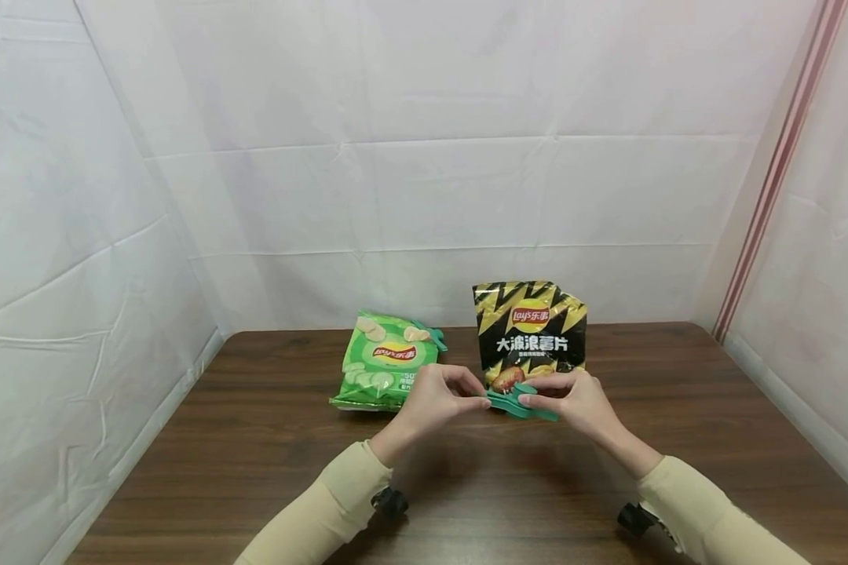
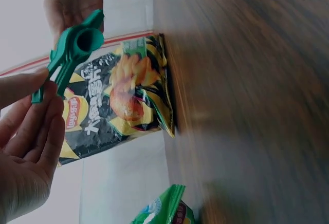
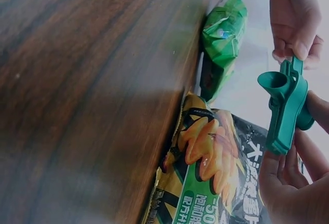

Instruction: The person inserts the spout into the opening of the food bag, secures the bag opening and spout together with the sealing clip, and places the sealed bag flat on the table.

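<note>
Held above the table, in front of a black-and-yellow bag of chips (image 1: 530,337), is a green plastic bag clip (image 1: 514,402) with a round funnel-like spout. My left hand (image 1: 434,400) pinches one end of it between thumb and fingers. On the other side my right hand (image 1: 579,402) grips the clip near its round cap. The spout of the clip (image 3: 288,100) shows plainly in the right wrist view. The black bag (image 2: 113,95) stands upright behind the clip, its top corner cut at a slant.
A green bag of chips (image 1: 389,361) lies left of the black one, with another teal clip (image 1: 434,336) at its upper right corner. White sheeting (image 1: 424,196) surrounds the back and sides of the dark wooden table (image 1: 254,471).
</note>
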{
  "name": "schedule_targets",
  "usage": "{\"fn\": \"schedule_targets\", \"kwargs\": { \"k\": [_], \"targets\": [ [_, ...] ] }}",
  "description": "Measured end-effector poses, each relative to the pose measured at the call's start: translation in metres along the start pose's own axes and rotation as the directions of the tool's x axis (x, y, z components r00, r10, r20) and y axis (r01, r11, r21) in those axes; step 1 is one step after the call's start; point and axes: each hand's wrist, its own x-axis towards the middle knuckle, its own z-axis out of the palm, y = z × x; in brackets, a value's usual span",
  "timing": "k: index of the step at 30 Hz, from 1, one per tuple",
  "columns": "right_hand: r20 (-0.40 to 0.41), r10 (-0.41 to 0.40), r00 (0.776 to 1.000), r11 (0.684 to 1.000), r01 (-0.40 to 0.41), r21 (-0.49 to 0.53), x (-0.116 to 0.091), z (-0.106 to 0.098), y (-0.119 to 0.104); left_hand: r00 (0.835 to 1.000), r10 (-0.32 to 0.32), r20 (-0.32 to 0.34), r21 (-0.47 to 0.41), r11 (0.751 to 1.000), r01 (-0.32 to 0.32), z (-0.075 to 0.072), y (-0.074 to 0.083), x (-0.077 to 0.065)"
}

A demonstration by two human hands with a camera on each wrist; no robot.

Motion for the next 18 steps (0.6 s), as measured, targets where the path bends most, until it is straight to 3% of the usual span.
{"fn": "schedule_targets", "kwargs": {
  "k": [9,18],
  "targets": [
    [0.021,0.030,0.999,0.999,-0.030,-0.033,-0.0018,0.0015,0.0015,0.992,-0.089,0.092,0.014,0.996,0.088,-0.0042,0.0004,-0.0015],
    [0.043,0.060,0.997,0.997,-0.057,-0.053,-0.0033,0.0057,-0.0003,0.985,-0.103,0.141,0.038,0.994,0.098,-0.0077,0.0025,-0.0030]
  ]
}}
